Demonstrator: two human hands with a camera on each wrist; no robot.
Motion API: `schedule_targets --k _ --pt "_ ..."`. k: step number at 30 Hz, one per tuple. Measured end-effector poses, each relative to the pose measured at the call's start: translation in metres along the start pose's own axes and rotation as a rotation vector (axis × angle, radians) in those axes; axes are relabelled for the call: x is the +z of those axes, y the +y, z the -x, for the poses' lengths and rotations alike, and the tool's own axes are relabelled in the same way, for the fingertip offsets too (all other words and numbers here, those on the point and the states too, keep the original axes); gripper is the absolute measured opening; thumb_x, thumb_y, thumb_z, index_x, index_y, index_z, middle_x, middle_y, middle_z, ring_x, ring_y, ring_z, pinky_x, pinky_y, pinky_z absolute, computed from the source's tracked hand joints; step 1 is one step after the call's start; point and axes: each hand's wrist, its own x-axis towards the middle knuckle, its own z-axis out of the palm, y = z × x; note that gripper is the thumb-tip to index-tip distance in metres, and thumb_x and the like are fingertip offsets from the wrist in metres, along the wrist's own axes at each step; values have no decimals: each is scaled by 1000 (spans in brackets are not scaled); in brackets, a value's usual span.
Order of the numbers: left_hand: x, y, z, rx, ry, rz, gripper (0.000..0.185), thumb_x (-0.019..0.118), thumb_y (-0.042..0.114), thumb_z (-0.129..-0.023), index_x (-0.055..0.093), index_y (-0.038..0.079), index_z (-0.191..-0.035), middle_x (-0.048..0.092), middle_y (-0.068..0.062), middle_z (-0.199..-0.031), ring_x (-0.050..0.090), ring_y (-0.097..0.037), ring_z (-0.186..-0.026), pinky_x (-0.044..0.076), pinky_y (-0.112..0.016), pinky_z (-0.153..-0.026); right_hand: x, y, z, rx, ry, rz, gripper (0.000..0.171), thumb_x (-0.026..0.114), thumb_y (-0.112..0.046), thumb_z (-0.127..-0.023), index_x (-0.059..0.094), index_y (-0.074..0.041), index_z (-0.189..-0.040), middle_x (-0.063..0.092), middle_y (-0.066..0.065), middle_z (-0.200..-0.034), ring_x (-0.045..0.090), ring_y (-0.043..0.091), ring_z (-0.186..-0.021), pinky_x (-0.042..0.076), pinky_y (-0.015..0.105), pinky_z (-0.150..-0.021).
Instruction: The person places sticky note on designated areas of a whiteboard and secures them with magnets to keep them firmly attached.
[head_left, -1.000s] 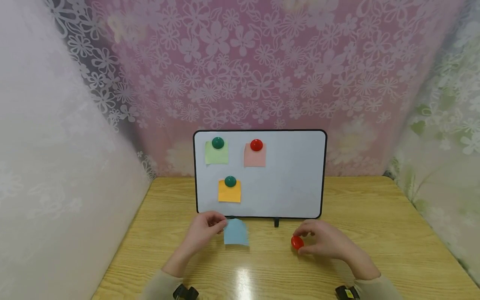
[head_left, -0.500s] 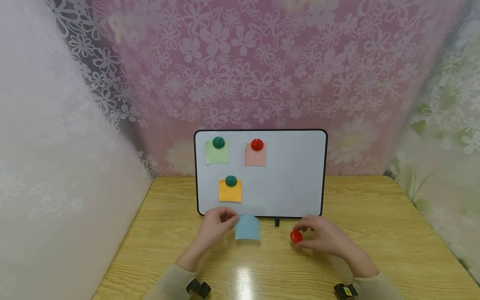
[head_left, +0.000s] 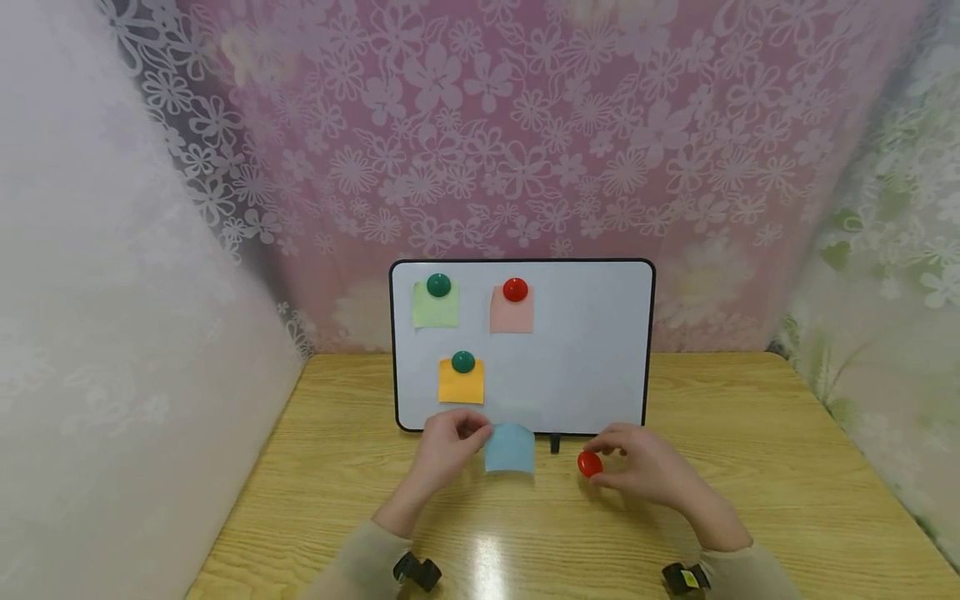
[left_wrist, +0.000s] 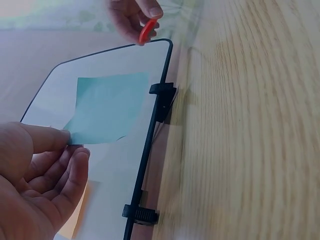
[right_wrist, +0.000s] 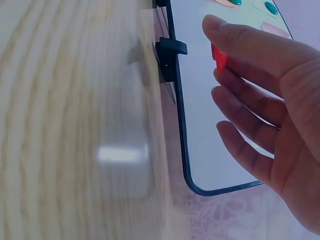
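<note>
My left hand (head_left: 450,442) pinches the corner of a light blue sticky note (head_left: 510,448) just in front of the lower edge of the whiteboard (head_left: 585,350); the left wrist view shows the note (left_wrist: 107,107) held between thumb and fingers (left_wrist: 70,165) against the board (left_wrist: 65,90). My right hand (head_left: 637,467) holds a red round magnet (head_left: 589,463) at its fingertips, right of the note; the right wrist view shows the magnet (right_wrist: 219,59) under the index finger. On the board, a green note (head_left: 435,307), a pink note (head_left: 512,312) and an orange note (head_left: 461,382) each sit under a magnet.
The whiteboard stands on black clip feet (head_left: 553,443) toward the back of a wooden table (head_left: 750,467). Floral curtains (head_left: 487,150) close the back and both sides. The board's right half is bare white.
Both hands have moved forward toward the board. The left hand carried the blue note to the right and up; the right hand brought the red magnet closer to the board's lower edge.
</note>
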Motion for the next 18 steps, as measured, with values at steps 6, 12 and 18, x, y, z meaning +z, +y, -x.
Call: schedule_targets --k 6,12,18 --pt "8 1 -4 7 17 -4 5 76 13 -101 80 12 -100 73 7 -86 66 -10 -75 57 -27 -69 0 -4 -5 -1 23 3 33 95 -26 -84 79 -26 -113 69 -18 -106 67 16 -96 59 40 -80" --pt "15 -1 -4 -11 13 13 5 75 13 -102 80 12 -100 72 7 -84 66 -11 -73 56 -26 -66 2 -6 -6 2 44 15 33 95 -24 -84 80 -26 -113 70 -18 -106 67 15 -95 59 39 -79" --pt "20 -3 -6 -9 11 8 6 75 14 -102 80 12 -100 72 7 -84 65 -11 -73 55 -26 -65 2 -8 -9 -3 66 21 34 96 -21 -83 80 -24 -112 70 -16 -106 68 16 -95 59 40 -79"
